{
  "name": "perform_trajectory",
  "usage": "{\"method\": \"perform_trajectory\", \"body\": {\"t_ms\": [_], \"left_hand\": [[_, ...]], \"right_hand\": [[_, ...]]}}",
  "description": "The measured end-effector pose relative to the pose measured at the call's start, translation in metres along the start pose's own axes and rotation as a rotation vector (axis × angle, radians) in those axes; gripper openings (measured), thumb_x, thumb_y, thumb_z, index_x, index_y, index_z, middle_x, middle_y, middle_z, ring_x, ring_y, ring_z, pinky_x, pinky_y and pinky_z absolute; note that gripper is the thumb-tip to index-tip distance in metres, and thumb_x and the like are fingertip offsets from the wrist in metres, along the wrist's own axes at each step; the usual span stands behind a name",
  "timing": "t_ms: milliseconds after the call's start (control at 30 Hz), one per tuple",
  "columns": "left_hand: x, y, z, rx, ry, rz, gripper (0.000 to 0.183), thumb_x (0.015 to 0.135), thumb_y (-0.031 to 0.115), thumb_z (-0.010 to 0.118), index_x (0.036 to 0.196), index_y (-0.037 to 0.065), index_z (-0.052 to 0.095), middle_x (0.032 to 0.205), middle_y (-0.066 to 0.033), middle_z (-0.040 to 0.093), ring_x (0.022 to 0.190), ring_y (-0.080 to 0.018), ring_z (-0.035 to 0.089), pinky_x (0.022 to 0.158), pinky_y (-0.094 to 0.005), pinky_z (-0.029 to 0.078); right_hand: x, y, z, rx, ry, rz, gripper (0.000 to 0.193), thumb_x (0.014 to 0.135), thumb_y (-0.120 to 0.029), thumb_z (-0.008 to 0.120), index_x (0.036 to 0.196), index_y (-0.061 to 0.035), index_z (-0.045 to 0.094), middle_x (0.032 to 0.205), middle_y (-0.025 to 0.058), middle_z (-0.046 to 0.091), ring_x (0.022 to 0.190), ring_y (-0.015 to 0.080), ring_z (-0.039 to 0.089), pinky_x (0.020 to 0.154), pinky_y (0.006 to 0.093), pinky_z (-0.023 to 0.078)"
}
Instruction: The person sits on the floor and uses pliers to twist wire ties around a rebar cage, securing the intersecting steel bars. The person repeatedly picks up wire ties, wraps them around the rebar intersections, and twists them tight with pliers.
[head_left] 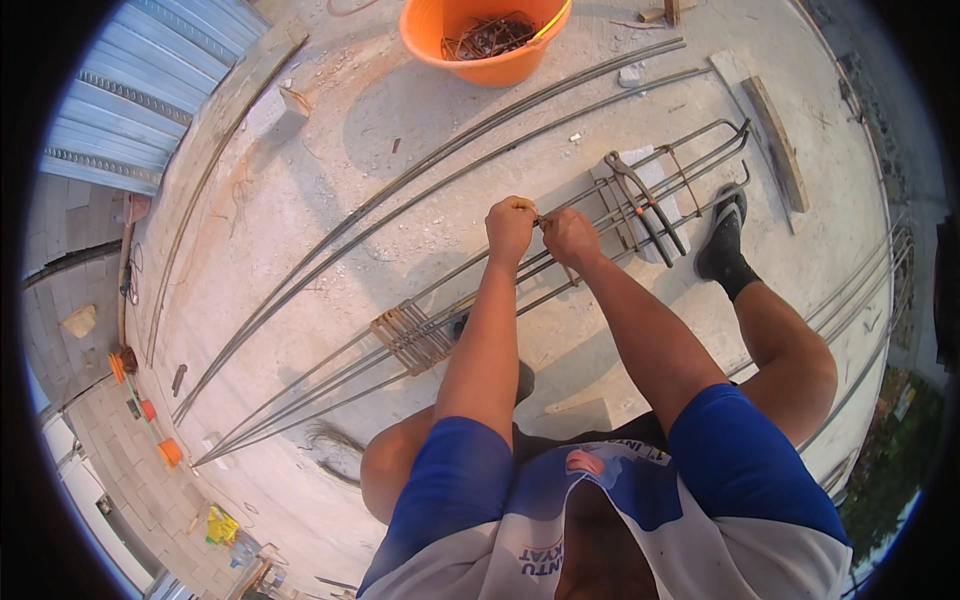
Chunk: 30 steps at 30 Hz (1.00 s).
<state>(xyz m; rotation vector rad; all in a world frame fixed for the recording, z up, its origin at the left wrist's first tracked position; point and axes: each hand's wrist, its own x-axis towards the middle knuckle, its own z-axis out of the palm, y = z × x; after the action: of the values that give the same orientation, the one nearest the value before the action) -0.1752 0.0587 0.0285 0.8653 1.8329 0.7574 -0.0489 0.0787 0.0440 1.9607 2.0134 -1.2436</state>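
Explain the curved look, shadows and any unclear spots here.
Head view: fisheye distortion likely bows the long grey steel bars; head view: the round orange plastic bucket casts a shadow toward lower left; head view: the small dark thing between the bare left hand and bare right hand is too tiny to identify.
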Motion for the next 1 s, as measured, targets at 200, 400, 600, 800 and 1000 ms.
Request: {"method": "perform_trajectory", "body": {"t_ms": [200, 400, 600, 800, 1000], "left_hand": [[-0.031, -0.022, 0.016, -0.033, 0.192, 0.293, 0.025, 0.083, 0.005, 0.066, 0.107, 0.000, 0.071, 0.098, -0.0180, 0.073, 0.089, -0.0309, 0.069, 0.082, -0.0362, 0.053], [-0.037, -0.038, 0.037, -0.158, 0.331, 0.308, 0.033, 0.082, 0.005, 0.068, 0.115, 0.001, 0.067, 0.106, -0.0174, 0.071, 0.104, -0.0331, 0.063, 0.091, -0.0413, 0.048], [-0.032, -0.034, 0.033, -0.094, 0.332, 0.288, 0.033, 0.085, 0.008, 0.067, 0.117, 0.002, 0.067, 0.107, -0.0163, 0.072, 0.102, -0.0298, 0.068, 0.086, -0.0383, 0.052], [-0.027, -0.029, 0.025, -0.046, 0.260, 0.184, 0.019, 0.086, 0.008, 0.065, 0.102, 0.003, 0.073, 0.106, -0.0155, 0.073, 0.100, -0.0315, 0.069, 0.086, -0.0370, 0.053], [-0.034, -0.040, 0.030, 0.110, 0.319, 0.453, 0.019, 0.078, 0.001, 0.066, 0.096, 0.006, 0.071, 0.105, -0.0102, 0.072, 0.105, -0.0288, 0.064, 0.106, -0.0499, 0.036]], "right_hand": [[0.005, 0.004, 0.003, -0.007, 0.006, -0.034, 0.024, 0.091, -0.024, 0.056, 0.094, -0.0074, 0.074, 0.095, 0.0209, 0.070, 0.094, 0.0402, 0.067, 0.084, 0.0482, 0.053], [0.023, 0.006, -0.001, -0.147, -0.121, -0.083, 0.030, 0.088, -0.028, 0.062, 0.095, -0.0012, 0.071, 0.098, 0.0236, 0.070, 0.098, 0.0389, 0.067, 0.085, 0.0466, 0.054], [0.023, 0.004, -0.004, -0.151, -0.099, -0.077, 0.035, 0.085, -0.028, 0.064, 0.098, 0.0049, 0.068, 0.100, 0.0263, 0.070, 0.100, 0.0389, 0.068, 0.086, 0.0443, 0.054], [0.028, 0.008, 0.000, -0.209, -0.124, -0.110, 0.030, 0.088, -0.022, 0.058, 0.099, 0.0050, 0.068, 0.101, 0.0260, 0.070, 0.101, 0.0391, 0.068, 0.086, 0.0448, 0.054], [0.029, 0.008, -0.001, -0.215, -0.144, -0.134, 0.029, 0.084, -0.022, 0.063, 0.097, 0.0033, 0.070, 0.103, 0.0245, 0.070, 0.101, 0.0394, 0.067, 0.086, 0.0451, 0.054]]}}
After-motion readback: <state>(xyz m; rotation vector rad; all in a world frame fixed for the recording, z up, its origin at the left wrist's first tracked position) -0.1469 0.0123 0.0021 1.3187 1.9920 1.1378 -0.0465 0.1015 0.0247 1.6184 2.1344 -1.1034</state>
